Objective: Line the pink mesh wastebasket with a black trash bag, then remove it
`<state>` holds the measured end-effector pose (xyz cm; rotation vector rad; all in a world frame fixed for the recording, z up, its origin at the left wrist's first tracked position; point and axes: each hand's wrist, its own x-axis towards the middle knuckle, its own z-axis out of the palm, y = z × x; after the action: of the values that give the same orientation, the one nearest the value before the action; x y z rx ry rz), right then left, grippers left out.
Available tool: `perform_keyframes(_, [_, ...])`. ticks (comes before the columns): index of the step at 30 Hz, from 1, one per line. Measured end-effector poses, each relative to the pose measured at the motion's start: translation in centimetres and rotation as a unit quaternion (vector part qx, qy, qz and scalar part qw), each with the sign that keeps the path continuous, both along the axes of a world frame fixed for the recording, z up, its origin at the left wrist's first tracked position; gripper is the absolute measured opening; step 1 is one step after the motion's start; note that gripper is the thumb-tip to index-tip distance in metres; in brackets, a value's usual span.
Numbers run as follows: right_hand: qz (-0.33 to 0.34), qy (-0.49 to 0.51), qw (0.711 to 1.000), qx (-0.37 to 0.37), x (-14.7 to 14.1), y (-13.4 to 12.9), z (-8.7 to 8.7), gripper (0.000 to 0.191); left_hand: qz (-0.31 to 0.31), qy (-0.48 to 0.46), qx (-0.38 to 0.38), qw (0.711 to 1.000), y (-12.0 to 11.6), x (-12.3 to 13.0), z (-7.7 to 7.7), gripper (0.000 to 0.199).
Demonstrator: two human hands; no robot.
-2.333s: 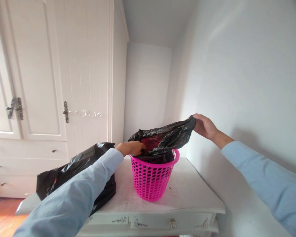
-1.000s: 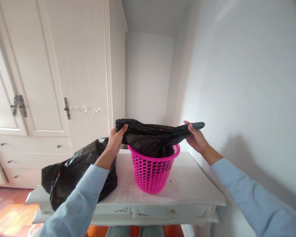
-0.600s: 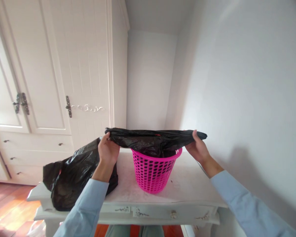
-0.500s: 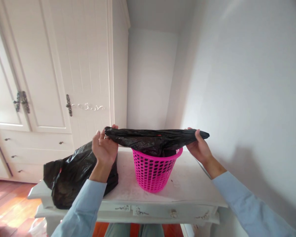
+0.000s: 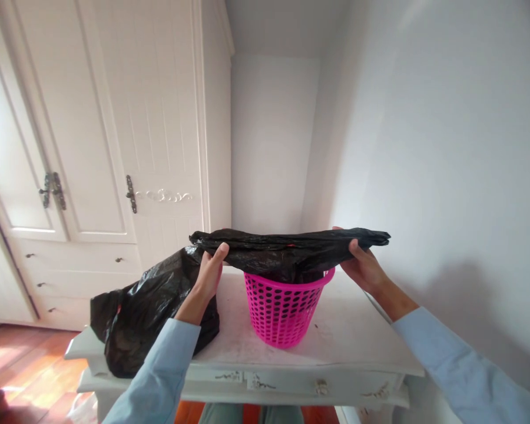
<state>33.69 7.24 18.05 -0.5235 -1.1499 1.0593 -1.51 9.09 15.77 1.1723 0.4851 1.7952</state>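
Observation:
A black garbage bag (image 5: 269, 250) is stretched sideways above a pink perforated basket (image 5: 282, 312), its lower part hanging inside. My left hand (image 5: 209, 274) is closed on the bag's left side, thumb in front and the other fingers hidden behind the plastic. On the right side, my right hand (image 5: 364, 268) pinches the bag with its thumb in front; the bag's end sticks out past it. The basket stands upright on a white desk (image 5: 344, 335). The bag's top edges lie together, so the basket's inside is mostly hidden.
A second black garbage bag (image 5: 154, 312), bulky and crumpled, lies on the desk's left end beside my left forearm. Behind it stands a white wardrobe (image 5: 168, 118). A pale wall (image 5: 446, 147) rises close along the right. Reddish wooden floor (image 5: 39, 371) shows at lower left.
My left hand has shifted inward along the bag, from fingers spread behind its end to a thumb-front grip. My right hand's grip has also moved inward from the bag's end. The view shifted slightly.

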Motion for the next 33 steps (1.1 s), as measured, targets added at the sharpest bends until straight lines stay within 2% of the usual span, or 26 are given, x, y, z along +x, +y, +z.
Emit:
perform_keyframes(4, [0.012, 0.037, 0.999, -0.01, -1.5, 0.0, 1.1, 0.054, -0.007, -0.032, -0.025, 0.999, -0.6, 1.2, 3.1, 0.057])
perform_keyframes(7, [0.019, 0.074, 0.996, -0.035, -2.3, -0.2, 1.5, 0.034, -0.064, -0.064, -0.042, 0.995, -0.9, 2.0, 4.7, 0.057])
perform_keyframes(10, [0.029, 0.114, 0.992, -0.053, -2.9, -0.5, 1.7, 0.017, -0.114, -0.134, -0.06, 0.983, -0.9, 2.8, 5.7, 0.049])
perform_keyframes(14, [0.053, 0.177, 0.982, -0.042, -3.6, -0.9, 2.4, 0.01, -0.154, -0.214, -0.091, 0.96, -0.4, 3.6, 6.2, 0.031])
perform_keyframes(17, [0.075, 0.205, 0.975, -0.033, -4.4, -0.9, 3.0, 0.015, -0.197, -0.233, -0.057, 0.951, 0.0, 3.9, 6.2, 0.027])
perform_keyframes(20, [0.124, 0.215, 0.969, -0.017, -5.4, -0.6, 3.3, 0.024, -0.232, -0.227, -0.029, 0.946, 0.1, 4.1, 6.0, 0.024])
perform_keyframes(24, [0.178, 0.174, 0.968, -0.041, -6.6, 0.2, 3.0, 0.028, -0.242, -0.207, -0.018, 0.948, -0.1, 4.3, 6.1, 0.031])
perform_keyframes(28, [0.194, 0.09, 0.973, -0.09, -7.4, 0.8, 3.0, 0.032, -0.244, -0.105, -0.028, 0.964, -0.7, 4.6, 6.9, 0.054])
perform_keyframes(30, [0.2, 0.082, 0.972, -0.091, -7.5, 0.9, 3.3, 0.034, -0.258, -0.066, -0.025, 0.964, -0.9, 4.9, 7.3, 0.062])
perform_keyframes(33, [0.204, 0.1, 0.968, -0.104, -7.5, 1.1, 3.8, 0.035, -0.284, -0.071, -0.03, 0.956, -1.0, 5.3, 7.2, 0.063])
